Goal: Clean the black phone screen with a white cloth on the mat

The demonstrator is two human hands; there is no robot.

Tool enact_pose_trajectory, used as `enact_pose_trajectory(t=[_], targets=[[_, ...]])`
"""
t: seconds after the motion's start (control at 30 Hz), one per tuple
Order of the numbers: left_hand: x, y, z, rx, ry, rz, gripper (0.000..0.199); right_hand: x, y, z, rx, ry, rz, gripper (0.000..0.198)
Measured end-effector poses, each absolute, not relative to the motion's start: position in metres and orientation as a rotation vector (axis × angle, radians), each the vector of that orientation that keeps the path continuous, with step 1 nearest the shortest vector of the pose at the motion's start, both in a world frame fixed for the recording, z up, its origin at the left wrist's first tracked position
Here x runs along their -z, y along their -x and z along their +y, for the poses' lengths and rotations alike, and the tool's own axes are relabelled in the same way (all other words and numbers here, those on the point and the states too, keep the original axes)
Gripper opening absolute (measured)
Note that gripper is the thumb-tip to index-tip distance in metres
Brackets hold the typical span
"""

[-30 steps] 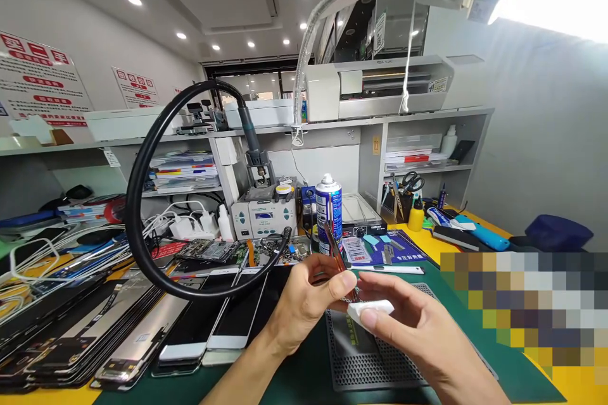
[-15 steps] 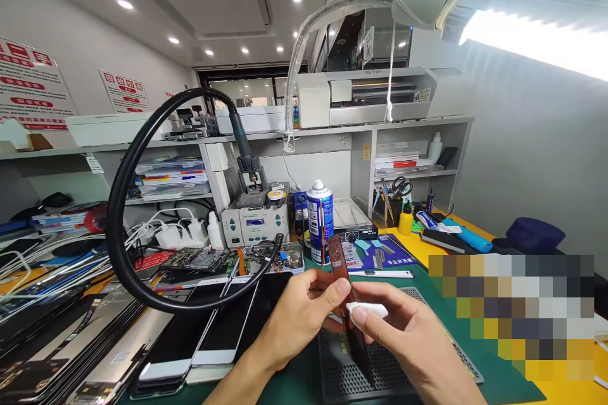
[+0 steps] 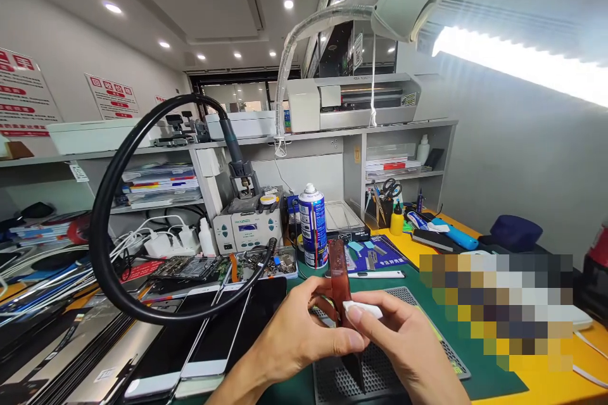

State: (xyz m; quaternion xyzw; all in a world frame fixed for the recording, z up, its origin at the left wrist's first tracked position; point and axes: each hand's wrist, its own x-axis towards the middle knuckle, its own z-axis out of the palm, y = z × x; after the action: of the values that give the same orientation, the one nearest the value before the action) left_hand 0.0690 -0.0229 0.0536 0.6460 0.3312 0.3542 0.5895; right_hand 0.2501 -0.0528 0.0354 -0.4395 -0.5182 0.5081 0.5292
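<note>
My left hand [image 3: 300,323] is closed around a slim reddish-brown phone [image 3: 339,269], held up on edge with its lower end pointing toward me. Pinched in my right hand [image 3: 403,338] is a folded white wipe [image 3: 365,310], pressed against the phone's right side. Both hands hide much of the phone's middle. Beneath them lies a dark perforated pad [image 3: 384,373] on a green mat [image 3: 494,380]. Just behind the phone's top end stands a blue and white spray can [image 3: 312,228].
Several phones [image 3: 209,342] and screen parts [image 3: 42,354] cover the left side. A black hose [image 3: 97,234] loops up from a hot-air station [image 3: 249,228]. A white pen-like tool [image 3: 377,274] lies beyond the pad. Overhead hangs a lit lamp [image 3: 503,63].
The phone has turned so more of its reddish face shows. My left thumb has slid down toward me along it. The wipe stays against the phone; the whole view has shifted slightly.
</note>
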Motion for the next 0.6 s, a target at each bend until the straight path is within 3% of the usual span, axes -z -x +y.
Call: enact_pose_trajectory(t=[0.23,0.6], targets=[[-0.055,-0.075,-0.029,-0.850,-1.515,0.772,0.062,-0.037,-0.247,-0.052,-1.179,1.034,-1.245,0.038],[-0.057,-0.073,-0.036,-0.844,-1.681,0.887,0.075,-0.058,-0.245,-0.055,-1.047,1.019,-1.262,0.035]])
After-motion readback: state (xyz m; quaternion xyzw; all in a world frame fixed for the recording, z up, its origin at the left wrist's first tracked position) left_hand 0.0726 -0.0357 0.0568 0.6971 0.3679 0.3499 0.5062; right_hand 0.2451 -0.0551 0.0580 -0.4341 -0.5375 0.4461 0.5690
